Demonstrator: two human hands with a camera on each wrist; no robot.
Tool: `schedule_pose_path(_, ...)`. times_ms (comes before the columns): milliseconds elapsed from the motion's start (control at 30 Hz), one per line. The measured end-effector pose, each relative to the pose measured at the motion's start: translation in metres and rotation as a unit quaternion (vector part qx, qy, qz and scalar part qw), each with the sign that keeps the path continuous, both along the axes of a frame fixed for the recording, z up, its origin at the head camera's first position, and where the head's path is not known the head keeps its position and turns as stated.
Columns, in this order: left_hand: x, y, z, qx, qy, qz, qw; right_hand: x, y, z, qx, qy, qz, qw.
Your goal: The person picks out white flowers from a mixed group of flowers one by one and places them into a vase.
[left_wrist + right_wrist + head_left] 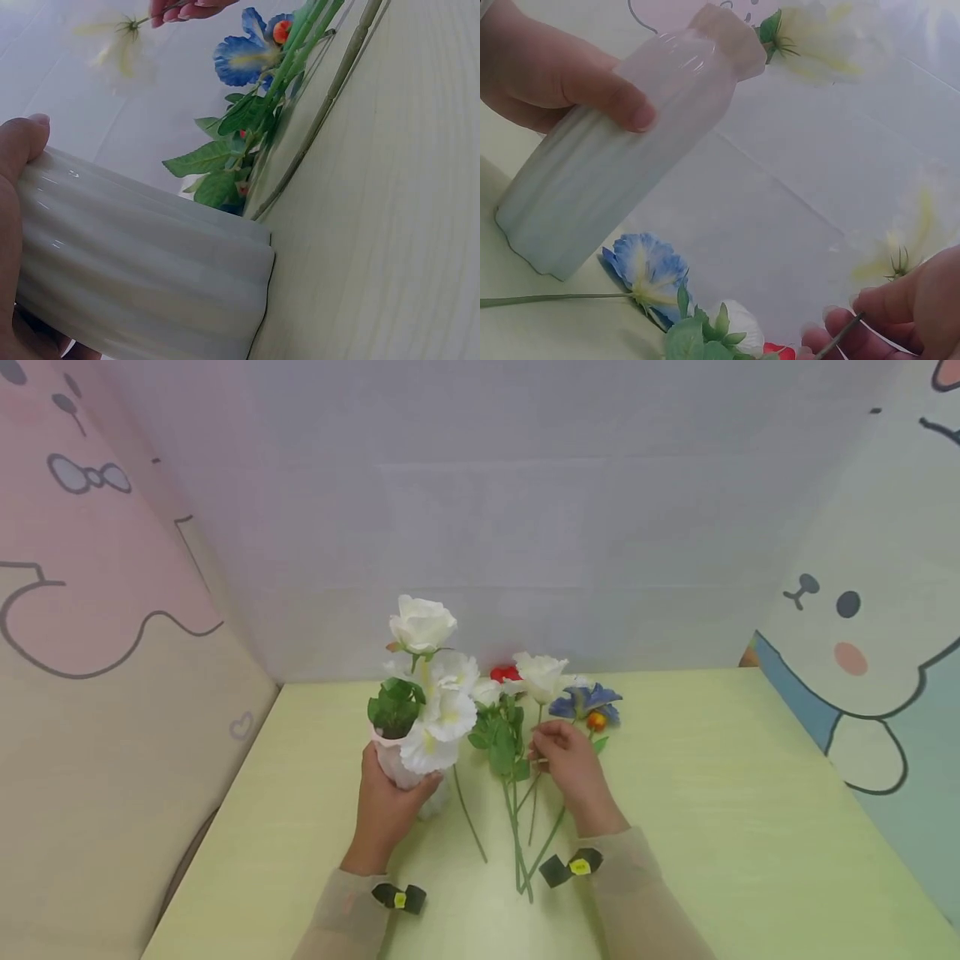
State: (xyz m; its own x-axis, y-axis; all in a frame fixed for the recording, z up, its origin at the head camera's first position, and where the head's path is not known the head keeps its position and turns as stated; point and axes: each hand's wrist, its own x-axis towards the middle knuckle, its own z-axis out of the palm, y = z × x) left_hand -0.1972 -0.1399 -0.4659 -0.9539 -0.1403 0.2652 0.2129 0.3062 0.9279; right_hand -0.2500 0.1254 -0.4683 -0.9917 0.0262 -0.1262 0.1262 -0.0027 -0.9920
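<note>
My left hand [393,806] grips a white ribbed vase [142,255] around its body, thumb on the near side. Out of the vase rise a white rose [422,625], white open blooms with yellow centres [448,717] and green leaves [396,703]. To the right, my right hand [573,767] pinches the thin stem [840,337] of a white flower [542,677] between thumb and fingers. That flower's head stands above the hand, apart from the vase. In the right wrist view the vase [622,157] looks tilted, though the camera is tilted too.
Between the hands lie several artificial flowers with green stems [517,852] and leaves [504,747]. A blue flower [588,700], an orange bud [596,721] and a red flower [504,673] lie toward the table's back edge. A pale wall [495,527] stands behind the table [750,827].
</note>
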Motion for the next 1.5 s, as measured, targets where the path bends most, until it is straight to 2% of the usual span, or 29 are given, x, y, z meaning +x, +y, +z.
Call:
schedule_pose_path(333,0.000,0.000,-0.001,0.000,-0.003,0.007,1.0000,0.006,0.000,0.012,0.025,0.022,-0.005,0.9994)
schedule_pose_path(700,-0.005,0.000,-0.005,0.007,-0.005,0.004,1.0000,0.010,0.001,0.022,0.026,0.042,-0.009,0.9987)
schedule_pose_path(900,-0.003,0.001,-0.001,0.005,-0.001,-0.001,1.0000,0.014,0.001,0.025,0.050,0.046,-0.018,0.9975)
schedule_pose_path(1133,-0.001,0.001,0.003,0.000,-0.004,0.002,1.0000,0.016,0.001,0.030,0.048,0.050,-0.011,0.9975)
schedule_pose_path(1233,-0.001,0.001,0.003,0.000,-0.009,0.005,0.9999,0.017,0.000,0.032,0.044,0.065,-0.005,0.9969)
schedule_pose_path(1333,-0.003,0.000,-0.001,0.001,-0.014,0.006,0.9999,0.018,-0.001,0.033,0.034,0.088,0.005,0.9956)
schedule_pose_path(1500,-0.013,-0.007,-0.024,0.004,-0.014,0.003,0.9999,0.022,-0.006,0.034,0.025,0.105,0.023,0.9939)
